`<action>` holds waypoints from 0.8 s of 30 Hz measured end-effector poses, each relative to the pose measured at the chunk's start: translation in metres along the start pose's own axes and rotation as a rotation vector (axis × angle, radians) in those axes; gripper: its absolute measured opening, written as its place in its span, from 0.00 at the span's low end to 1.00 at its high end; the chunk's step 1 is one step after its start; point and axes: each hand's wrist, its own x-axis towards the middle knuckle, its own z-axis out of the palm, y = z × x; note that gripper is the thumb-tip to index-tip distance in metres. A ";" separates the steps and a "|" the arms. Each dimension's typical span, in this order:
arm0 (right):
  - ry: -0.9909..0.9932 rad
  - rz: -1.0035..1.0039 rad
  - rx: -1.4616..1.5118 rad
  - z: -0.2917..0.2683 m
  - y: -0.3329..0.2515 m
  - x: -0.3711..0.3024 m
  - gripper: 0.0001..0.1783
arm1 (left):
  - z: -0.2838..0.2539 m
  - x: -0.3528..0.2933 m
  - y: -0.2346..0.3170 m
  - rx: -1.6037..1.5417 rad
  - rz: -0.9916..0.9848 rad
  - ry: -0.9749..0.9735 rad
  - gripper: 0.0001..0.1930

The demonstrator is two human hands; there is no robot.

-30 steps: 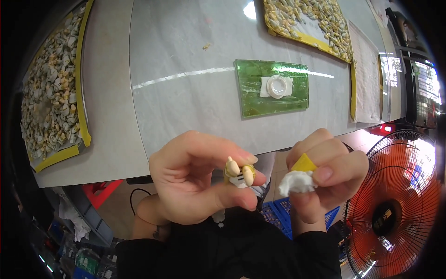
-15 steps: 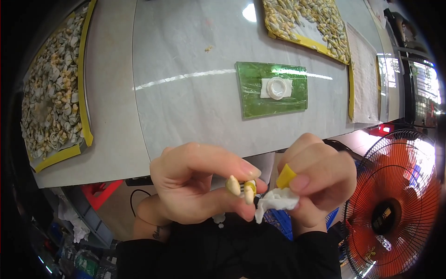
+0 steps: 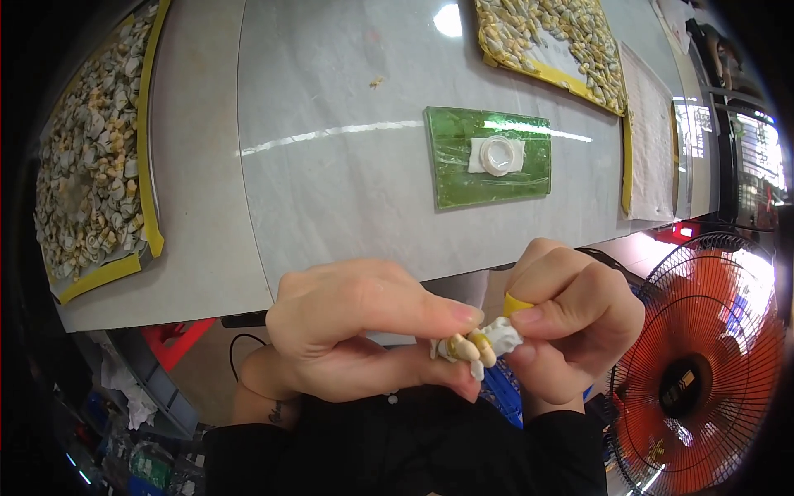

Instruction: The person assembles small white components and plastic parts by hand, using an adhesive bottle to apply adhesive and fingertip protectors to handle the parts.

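Below the counter's near edge, in the head view, I saw both hands meeting close to my chest. My left hand had its thumb and forefinger pinched shut on a small cream and tan piece, which stuck out just past the fingertips. My right hand was curled tight, its grip closed on a small white part that touched the cream piece, so the two parts sat pressed end to end between the hands. A yellow cot covered one right fingertip just above the white part. How the two parts joined I could not tell, since the fingers hid the seam.

Farther up on the counter lay a green mat with a white ring on it, well apart from the hands. A yellow-edged tray of small pale pieces sat at the left, and a second such tray at the top right. An orange fan stood at my right, near the right wrist.
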 end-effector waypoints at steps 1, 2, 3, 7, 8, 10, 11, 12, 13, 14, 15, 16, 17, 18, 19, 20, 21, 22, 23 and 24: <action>0.007 0.026 -0.044 0.000 -0.003 0.001 0.10 | 0.002 0.000 0.000 -0.050 -0.019 0.039 0.20; 0.010 0.026 -0.045 0.000 -0.006 0.002 0.10 | 0.004 -0.001 0.000 -0.100 -0.038 0.077 0.18; -0.010 0.036 -0.103 0.000 -0.009 0.004 0.10 | 0.004 0.000 0.001 -0.102 -0.039 0.075 0.18; -0.050 0.026 -0.222 -0.003 -0.008 0.006 0.10 | 0.005 0.000 0.000 -0.054 -0.073 0.071 0.18; -0.049 0.027 -0.222 -0.004 -0.009 0.007 0.10 | 0.006 -0.001 0.000 -0.037 -0.082 0.075 0.18; -0.131 0.005 -0.275 -0.007 -0.010 0.010 0.10 | 0.005 -0.002 -0.002 -0.042 -0.088 0.062 0.18; -0.129 0.007 -0.276 -0.009 -0.009 0.011 0.10 | 0.005 -0.003 -0.002 -0.048 -0.093 0.050 0.18; -0.185 -0.046 -0.269 -0.012 -0.008 0.012 0.09 | 0.005 -0.004 -0.002 -0.050 -0.095 0.048 0.18; -0.240 -0.099 -0.262 -0.015 -0.008 0.013 0.08 | 0.004 -0.005 -0.002 -0.048 -0.141 0.044 0.21; -0.237 -0.099 -0.266 -0.019 -0.010 0.013 0.08 | 0.005 -0.004 -0.001 -0.046 -0.185 0.037 0.25; -0.187 -0.218 -0.415 -0.023 -0.011 0.013 0.10 | 0.008 -0.002 0.000 -0.049 -0.184 0.033 0.25; -0.135 -0.338 -0.565 -0.026 -0.013 0.013 0.11 | 0.012 0.001 0.003 -0.128 -0.225 0.078 0.25; -0.141 -0.344 -0.551 -0.021 -0.012 0.011 0.11 | 0.012 0.001 0.005 -0.190 -0.266 0.138 0.26; -0.022 -0.393 -0.712 -0.010 -0.011 0.005 0.14 | 0.011 -0.001 0.002 -0.188 -0.268 0.141 0.26; 0.100 -0.441 -0.871 -0.001 -0.008 0.001 0.16 | 0.008 -0.002 -0.002 -0.243 -0.198 0.119 0.24; 0.086 -0.496 -0.864 0.003 -0.003 -0.001 0.16 | 0.007 -0.004 -0.005 -0.302 -0.126 0.095 0.22; 0.086 -0.495 -0.864 0.006 -0.001 -0.003 0.16 | 0.006 -0.006 -0.007 -0.303 -0.127 0.095 0.22; 0.017 -0.490 -0.794 0.008 0.001 -0.005 0.16 | 0.006 -0.008 -0.008 -0.298 -0.121 0.112 0.22; -0.049 -0.483 -0.729 0.009 0.000 -0.007 0.15 | 0.006 -0.008 -0.008 -0.298 -0.114 0.125 0.22; -0.064 -0.415 -0.632 0.010 -0.003 -0.007 0.16 | 0.006 -0.007 -0.008 -0.300 -0.114 0.124 0.22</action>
